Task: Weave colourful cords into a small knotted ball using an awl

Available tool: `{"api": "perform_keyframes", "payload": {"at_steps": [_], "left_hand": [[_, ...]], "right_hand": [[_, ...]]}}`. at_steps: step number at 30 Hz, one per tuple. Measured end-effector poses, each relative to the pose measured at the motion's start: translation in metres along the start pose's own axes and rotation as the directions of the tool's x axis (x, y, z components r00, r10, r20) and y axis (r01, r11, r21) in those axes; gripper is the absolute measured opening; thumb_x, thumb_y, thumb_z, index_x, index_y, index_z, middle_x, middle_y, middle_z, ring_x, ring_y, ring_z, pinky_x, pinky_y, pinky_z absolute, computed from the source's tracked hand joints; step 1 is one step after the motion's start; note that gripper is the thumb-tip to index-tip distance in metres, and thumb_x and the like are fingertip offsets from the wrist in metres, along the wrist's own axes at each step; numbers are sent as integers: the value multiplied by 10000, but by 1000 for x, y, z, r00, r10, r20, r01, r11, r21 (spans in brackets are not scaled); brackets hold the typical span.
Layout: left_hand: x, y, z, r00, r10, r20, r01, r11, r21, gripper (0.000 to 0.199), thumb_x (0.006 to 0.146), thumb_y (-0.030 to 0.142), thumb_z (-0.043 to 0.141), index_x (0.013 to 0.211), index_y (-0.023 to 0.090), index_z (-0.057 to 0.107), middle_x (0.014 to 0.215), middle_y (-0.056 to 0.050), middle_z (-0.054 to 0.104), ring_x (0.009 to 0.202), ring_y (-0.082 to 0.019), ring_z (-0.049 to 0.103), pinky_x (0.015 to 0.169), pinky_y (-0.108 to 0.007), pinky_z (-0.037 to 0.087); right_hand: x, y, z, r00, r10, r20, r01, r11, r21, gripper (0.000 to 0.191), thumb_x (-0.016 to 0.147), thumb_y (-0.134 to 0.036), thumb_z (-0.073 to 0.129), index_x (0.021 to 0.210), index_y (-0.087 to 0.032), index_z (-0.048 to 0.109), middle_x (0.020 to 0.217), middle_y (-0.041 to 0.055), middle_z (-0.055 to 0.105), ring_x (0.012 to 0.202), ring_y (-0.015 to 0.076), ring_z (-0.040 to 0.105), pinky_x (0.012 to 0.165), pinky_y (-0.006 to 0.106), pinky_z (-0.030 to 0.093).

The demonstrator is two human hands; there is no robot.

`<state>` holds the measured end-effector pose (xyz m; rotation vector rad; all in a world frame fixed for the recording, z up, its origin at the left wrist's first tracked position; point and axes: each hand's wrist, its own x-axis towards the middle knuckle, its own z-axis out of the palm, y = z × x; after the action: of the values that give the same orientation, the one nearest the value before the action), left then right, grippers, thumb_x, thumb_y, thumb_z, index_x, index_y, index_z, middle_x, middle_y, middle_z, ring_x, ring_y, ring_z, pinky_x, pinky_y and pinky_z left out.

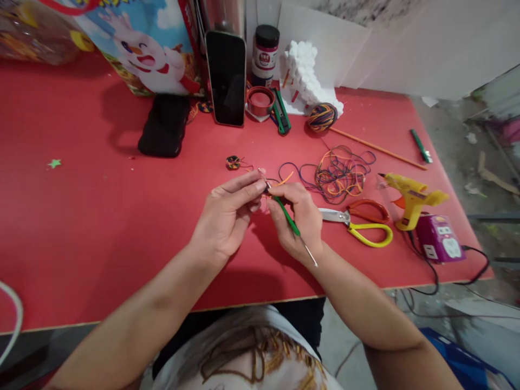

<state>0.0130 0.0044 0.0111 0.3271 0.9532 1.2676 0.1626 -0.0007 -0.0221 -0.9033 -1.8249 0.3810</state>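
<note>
Between the fingertips of my left hand (233, 208) is a small dark piece of yarn work (267, 188), pinched and mostly hidden. My right hand (299, 216) is closed around a crochet hook (289, 218) with a green grip and metal ends, one end pointing back over the wrist. The hook's front tip meets the work at the left fingertips. Multicoloured yarn (340, 173) lies in a loose tangle to the right, a strand running toward my hands. Just beyond my fingers rests a small round crocheted piece (233, 162).
Scissors (357, 219), a yellow glue gun (418, 197) and a purple power box (441, 238) lie to the right. Behind are a yarn ball (322, 117), an orange stick (377, 147), a green cutter (281, 112), an upright phone (226, 78) and a black case (164, 125).
</note>
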Motion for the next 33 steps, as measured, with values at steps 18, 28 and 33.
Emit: {"api": "perform_keyframes", "payload": {"at_steps": [18, 28, 33], "left_hand": [[-2, 17, 0, 996, 85, -40, -78, 984, 162, 254, 655, 131, 917, 896, 184, 856, 902, -37, 833, 753, -110, 731, 669, -195, 559], [-3, 21, -4, 994, 113, 10, -113, 979, 172, 239, 653, 125, 931, 877, 173, 863, 851, -39, 825, 707, -105, 717, 640, -194, 549], [-2, 23, -4, 992, 127, 1, -125, 975, 186, 214, 649, 125, 928, 843, 184, 857, 857, -37, 822, 691, -104, 706, 622, -204, 538]], "right_hand": [[1, -1, -7, 999, 51, -6, -50, 984, 174, 145, 1072, -281, 662, 1216, -266, 665, 1040, 27, 764, 978, 189, 744, 858, 355, 611], [6, 1, -9, 998, -34, -46, 43, 978, 202, 161, 1051, -226, 690, 1208, -259, 699, 1027, 29, 786, 983, 192, 758, 900, 369, 621], [6, 2, -11, 998, -35, -59, 47, 977, 210, 229, 1024, -162, 701, 1220, -279, 719, 1027, 21, 807, 985, 191, 771, 883, 361, 632]]}}
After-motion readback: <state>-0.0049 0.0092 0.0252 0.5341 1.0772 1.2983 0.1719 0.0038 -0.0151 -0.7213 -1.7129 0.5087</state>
